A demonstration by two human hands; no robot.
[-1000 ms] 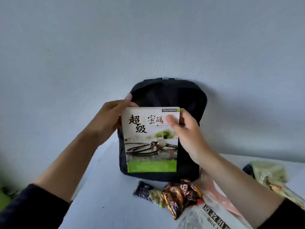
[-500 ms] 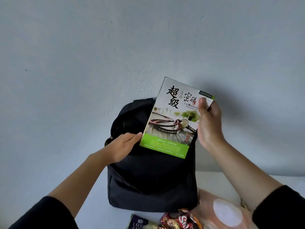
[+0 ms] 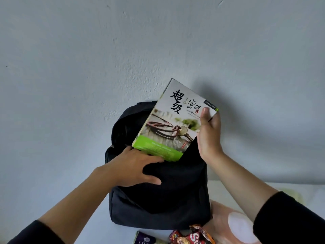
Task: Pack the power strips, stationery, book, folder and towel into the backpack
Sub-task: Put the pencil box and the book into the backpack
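Observation:
A black backpack (image 3: 158,199) stands upright on the white table against the wall, its top unzipped. A book (image 3: 168,124) with a white and green cover and black Chinese characters is tilted, its lower green edge inside the backpack's opening. My right hand (image 3: 209,136) grips the book's upper right corner, thumb on the cover. My left hand (image 3: 133,166) grips the backpack's front panel at the opening, holding it toward me, with its fingers just under the book's lower edge.
In front of the backpack lie snack packets (image 3: 191,235), a purple packet (image 3: 146,240) and a pinkish pack with a white oval flap (image 3: 233,228). A pale object (image 3: 293,196) sits at the right behind my forearm. The grey wall rises right behind the backpack.
The book has come down from above the backpack, and its lower edge is now inside the opening. My left hand moved from the opening's left rim onto the front panel and took hold of it.

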